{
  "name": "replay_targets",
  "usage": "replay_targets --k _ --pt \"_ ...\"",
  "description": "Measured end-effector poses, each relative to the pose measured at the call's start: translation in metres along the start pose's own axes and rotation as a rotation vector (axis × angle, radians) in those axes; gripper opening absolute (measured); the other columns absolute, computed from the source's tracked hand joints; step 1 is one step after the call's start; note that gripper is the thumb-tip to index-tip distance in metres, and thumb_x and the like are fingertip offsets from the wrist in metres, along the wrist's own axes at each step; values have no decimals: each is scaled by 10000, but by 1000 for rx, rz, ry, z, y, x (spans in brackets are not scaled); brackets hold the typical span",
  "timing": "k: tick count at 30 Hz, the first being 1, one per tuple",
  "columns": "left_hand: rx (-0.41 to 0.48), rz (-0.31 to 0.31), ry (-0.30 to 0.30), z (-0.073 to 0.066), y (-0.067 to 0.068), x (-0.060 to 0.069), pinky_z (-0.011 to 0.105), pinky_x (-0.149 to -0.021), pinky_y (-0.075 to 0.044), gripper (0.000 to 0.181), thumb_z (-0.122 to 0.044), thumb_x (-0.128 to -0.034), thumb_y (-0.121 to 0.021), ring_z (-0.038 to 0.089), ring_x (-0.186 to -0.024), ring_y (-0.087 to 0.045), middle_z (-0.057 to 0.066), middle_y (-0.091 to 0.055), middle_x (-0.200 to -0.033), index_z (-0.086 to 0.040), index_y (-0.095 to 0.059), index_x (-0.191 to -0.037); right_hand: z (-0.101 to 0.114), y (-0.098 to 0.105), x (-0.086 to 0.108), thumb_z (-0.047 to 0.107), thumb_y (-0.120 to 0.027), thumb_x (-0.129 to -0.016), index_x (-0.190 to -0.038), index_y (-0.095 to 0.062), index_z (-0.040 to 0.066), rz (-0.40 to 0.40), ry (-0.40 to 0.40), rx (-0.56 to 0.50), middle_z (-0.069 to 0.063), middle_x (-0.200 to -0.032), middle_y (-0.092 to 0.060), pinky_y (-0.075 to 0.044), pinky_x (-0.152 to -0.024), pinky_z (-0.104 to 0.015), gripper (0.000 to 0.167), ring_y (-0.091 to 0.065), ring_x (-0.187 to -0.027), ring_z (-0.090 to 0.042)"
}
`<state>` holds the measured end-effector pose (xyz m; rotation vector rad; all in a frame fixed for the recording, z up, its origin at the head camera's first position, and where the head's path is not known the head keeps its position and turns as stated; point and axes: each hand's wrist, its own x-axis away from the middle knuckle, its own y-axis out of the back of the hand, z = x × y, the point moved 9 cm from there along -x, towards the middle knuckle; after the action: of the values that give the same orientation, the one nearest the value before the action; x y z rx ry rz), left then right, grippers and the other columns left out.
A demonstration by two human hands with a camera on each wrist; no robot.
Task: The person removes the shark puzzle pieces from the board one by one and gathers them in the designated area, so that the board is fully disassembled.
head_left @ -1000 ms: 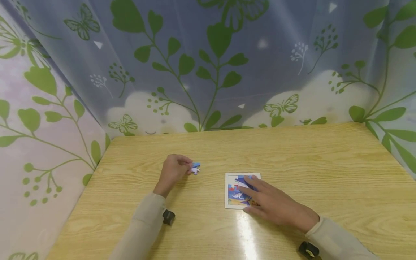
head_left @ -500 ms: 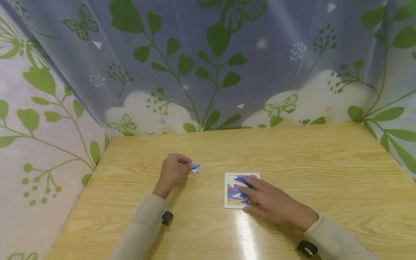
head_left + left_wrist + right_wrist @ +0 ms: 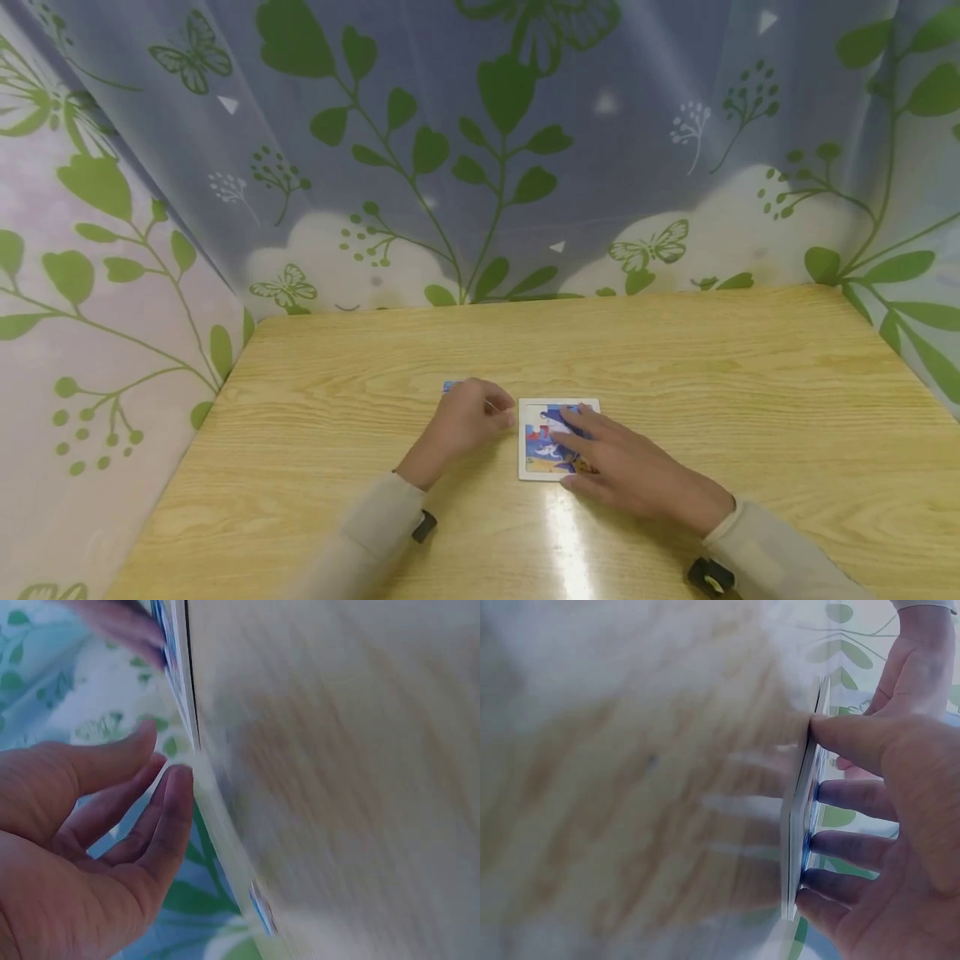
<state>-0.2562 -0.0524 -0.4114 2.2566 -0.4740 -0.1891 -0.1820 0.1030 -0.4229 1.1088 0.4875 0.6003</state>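
A small square jigsaw puzzle (image 3: 536, 456) in a white frame lies on the table, with a pale gap at its upper left. My right hand (image 3: 637, 471) rests on it, fingers spread and fairly straight, thumb at the near edge. Just left of the frame, my left hand (image 3: 468, 421) hovers with bent fingers, thumb near the fingertips. The head view shows a thin pale line between them; the left wrist view shows no clear piece there. Behind that hand, a blue puzzle piece (image 3: 451, 386) lies on the table, partly hidden; the left wrist view shows the piece (image 3: 262, 909) edge-on.
The wooden table (image 3: 675, 350) spreads around the puzzle, with a bright reflection in front of it. A leaf-patterned curtain (image 3: 420, 192) hangs along the back edge and both sides. Black wrist cameras (image 3: 711, 577) sit under the sleeves.
My left hand has left its spot at the puzzle piece and moved right, close to the puzzle frame. Blue remains visible at that spot. The right hand stays in place.
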Motion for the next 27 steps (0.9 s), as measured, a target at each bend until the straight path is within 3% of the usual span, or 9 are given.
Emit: replay_targets --k 4,9,16,27 --pt "-43 91 -36 -11 -20 2 282 -744 -528 235 -135 -844 -836 147 -836 -626 27 -699 -922 -34 -767 -1045 5 2 1 295 -675 -984 -1369 -593 -22 -44 45 28 -322 -1472 -449 -383 -1078 -603 505 -418 -1351 -529" --pt "-49 148 -2 -12 -33 3 268 -745 -504 288 -157 -831 -850 123 -839 -566 -2 -626 -934 -41 -755 -1076 6 0 0 269 -681 -981 -1341 -612 -38 -33 35 26 -332 -1463 -451 -395 -1067 -595 478 -413 -1351 -534" --pt "-36 147 27 -12 -35 0 269 -751 -514 282 -137 -810 -862 130 -838 -582 5 -643 -940 -41 -741 -1046 5 -1 0 243 -691 -975 -1325 -613 -52 -4 20 8 -342 -1472 -420 -377 -1074 -594 464 -382 -1367 -539" --pt "-15 128 39 -11 -35 -1 264 -736 -521 291 -106 -781 -883 123 -797 -592 6 -655 -895 -39 -733 -1021 9 2 -2 239 -706 -965 -1275 -653 -47 -24 44 34 -357 -1438 -451 -409 -1048 -583 425 -425 -1330 -550"
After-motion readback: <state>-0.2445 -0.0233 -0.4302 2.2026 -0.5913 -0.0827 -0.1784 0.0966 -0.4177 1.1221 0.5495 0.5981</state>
